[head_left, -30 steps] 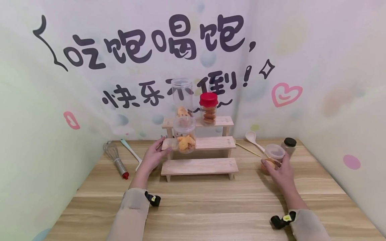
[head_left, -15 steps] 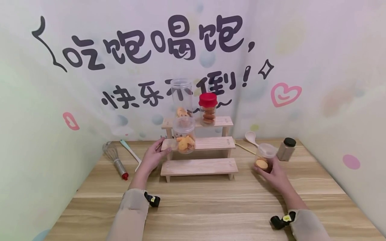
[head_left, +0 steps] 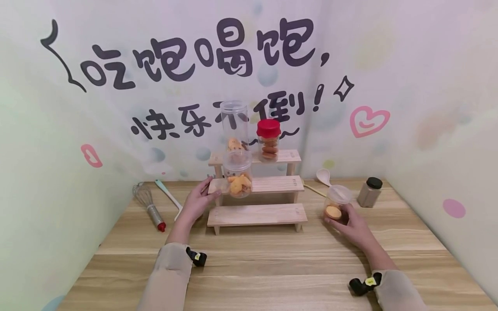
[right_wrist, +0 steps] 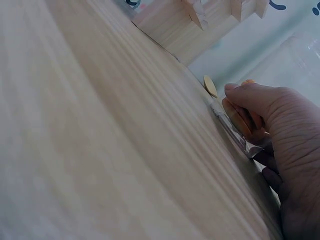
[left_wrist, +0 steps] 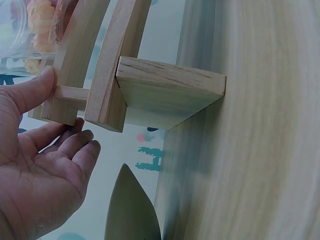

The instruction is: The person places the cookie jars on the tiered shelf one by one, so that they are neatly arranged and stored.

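Just right of the wooden step shelf [head_left: 256, 190], a small clear jar [head_left: 336, 203] with a round biscuit inside stands on the tabletop [head_left: 272, 268], the right hand [head_left: 352, 224] curled round its near side. On the shelf's middle step, a clear jar of orange snacks [head_left: 238, 175] sits just right of the left hand [head_left: 198, 203], whose straight fingers and thumb press the shelf's left end.

Red lid [head_left: 268, 127] on one jar, pale striped wood table [head_left: 272, 268], whisk [head_left: 149, 206] handle red-tipped
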`<state>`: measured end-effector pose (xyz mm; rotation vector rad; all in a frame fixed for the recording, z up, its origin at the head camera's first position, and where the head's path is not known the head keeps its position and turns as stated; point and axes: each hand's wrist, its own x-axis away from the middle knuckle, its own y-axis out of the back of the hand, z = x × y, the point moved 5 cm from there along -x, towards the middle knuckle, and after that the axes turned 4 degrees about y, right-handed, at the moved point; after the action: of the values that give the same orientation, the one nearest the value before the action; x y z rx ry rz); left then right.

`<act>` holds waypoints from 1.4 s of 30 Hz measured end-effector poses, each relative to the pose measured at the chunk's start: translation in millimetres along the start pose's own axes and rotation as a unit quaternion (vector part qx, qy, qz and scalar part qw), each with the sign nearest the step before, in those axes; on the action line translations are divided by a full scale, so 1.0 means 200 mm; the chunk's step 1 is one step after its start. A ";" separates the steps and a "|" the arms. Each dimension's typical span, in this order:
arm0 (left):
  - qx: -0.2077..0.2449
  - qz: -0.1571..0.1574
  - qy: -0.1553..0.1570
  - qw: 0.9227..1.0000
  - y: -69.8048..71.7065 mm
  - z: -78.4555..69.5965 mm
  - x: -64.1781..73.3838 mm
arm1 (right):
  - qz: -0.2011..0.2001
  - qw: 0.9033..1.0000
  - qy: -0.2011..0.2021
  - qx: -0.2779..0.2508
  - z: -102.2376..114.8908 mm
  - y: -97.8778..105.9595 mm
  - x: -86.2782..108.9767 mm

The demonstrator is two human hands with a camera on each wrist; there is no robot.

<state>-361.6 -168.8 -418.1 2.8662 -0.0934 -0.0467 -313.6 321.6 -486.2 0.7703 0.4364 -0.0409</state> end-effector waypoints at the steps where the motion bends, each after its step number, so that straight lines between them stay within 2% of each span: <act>1: 0.002 0.002 0.004 1.000 0.00 -0.02 0.01 | -0.001 1.000 -0.002 0.002 0.00 0.00 0.00; 4: 0.006 0.007 0.011 1.000 0.00 -0.03 0.01 | -0.005 1.000 -0.007 0.003 -0.01 0.00 0.00; 8: 0.009 0.007 0.008 1.000 -0.01 -0.02 0.00 | -0.034 0.999 -0.010 -0.018 0.00 0.00 0.00; 13: 0.008 0.003 0.001 1.000 0.00 0.00 0.00 | -0.102 0.993 -0.021 -0.055 0.06 0.00 -0.02; 16: 0.001 -0.001 0.004 1.000 0.01 0.00 0.00 | -0.153 0.985 -0.009 -0.075 0.11 -0.03 -0.04; 22: -0.002 -0.002 -0.002 1.000 0.01 0.00 0.01 | -0.249 0.959 0.071 -0.112 0.25 -0.09 -0.08; 27: 0.005 0.005 0.001 1.000 0.00 -0.01 0.00 | -0.296 0.937 0.143 -0.121 0.41 -0.11 -0.07; 33: 0.011 0.013 0.015 1.000 0.00 -0.01 -0.01 | -0.322 0.912 0.214 -0.135 0.63 -0.11 -0.04; 38: 0.009 0.010 0.011 1.000 0.00 0.00 -0.01 | -0.321 0.901 0.264 -0.123 0.72 -0.17 -0.06; 42: 0.007 0.004 0.001 1.000 0.00 0.00 0.00 | -0.327 0.892 0.294 -0.107 0.71 -0.26 -0.12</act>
<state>-361.8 -168.8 -418.5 2.8796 -0.1057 -0.0421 -294.0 185.0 -420.5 0.3736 1.2507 -0.3919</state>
